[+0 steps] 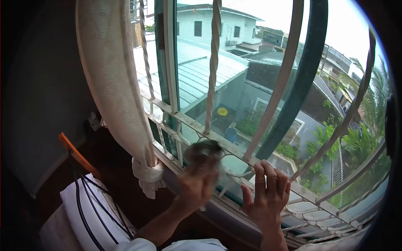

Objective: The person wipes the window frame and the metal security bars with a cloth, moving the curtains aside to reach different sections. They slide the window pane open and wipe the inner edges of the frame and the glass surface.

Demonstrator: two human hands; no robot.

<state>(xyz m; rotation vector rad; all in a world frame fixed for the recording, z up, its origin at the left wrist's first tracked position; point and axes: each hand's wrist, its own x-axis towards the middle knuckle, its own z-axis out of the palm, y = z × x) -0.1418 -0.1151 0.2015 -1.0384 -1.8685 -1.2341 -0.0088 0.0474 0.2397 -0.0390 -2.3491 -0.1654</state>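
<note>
A cream metal window grille [228,144] with twisted bars and looped scrollwork runs across the window. My left hand [199,182] is closed around a dark, rounded thing [204,151], smeared by motion, right against the lower scrollwork; I cannot make out its kind. To its right, my right hand [268,188] has its fingers bent over the grille's lower rail, back of the hand toward me, thumb apart on the left. Behind the bars is the window glass [194,71] in a dark green frame [307,75].
A cream curtain [111,71], knotted near its bottom, hangs left of the window. At lower left stands a chair with an orange wooden top rail [77,152], black metal rods and white fabric [86,209]. Outside are roofs [209,71], a white house and plants.
</note>
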